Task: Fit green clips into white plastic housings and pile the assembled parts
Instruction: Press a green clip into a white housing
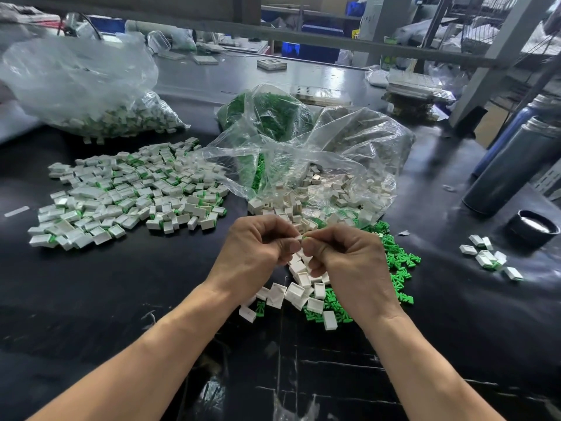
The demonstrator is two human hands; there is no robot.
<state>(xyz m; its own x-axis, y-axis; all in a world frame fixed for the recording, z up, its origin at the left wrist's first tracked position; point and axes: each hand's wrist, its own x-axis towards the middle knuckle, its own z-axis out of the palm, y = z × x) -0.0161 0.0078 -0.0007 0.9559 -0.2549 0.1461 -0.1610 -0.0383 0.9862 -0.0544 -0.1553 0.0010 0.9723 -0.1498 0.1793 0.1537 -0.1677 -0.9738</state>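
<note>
Head view: the left hand (pixel 261 243) and right hand (pixel 343 253), fingers curled, meet above the glossy black table (pixel 121 299), together pinching a small white plastic housing (pixel 299 237) with a green clip (pixel 306 237) at its right end; boxy white housings (pixel 296 291) and green plastic clips (pixel 397 268) lie loose beneath; the pile of assembled white-and-green parts (pixel 127 192) spreads well to the left.

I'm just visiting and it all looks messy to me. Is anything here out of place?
One thing: a small cluster of assembled parts lies alone at far right near a black lid, apart from the main pile of assembled parts on the left. Why, I cannot tell.
</note>
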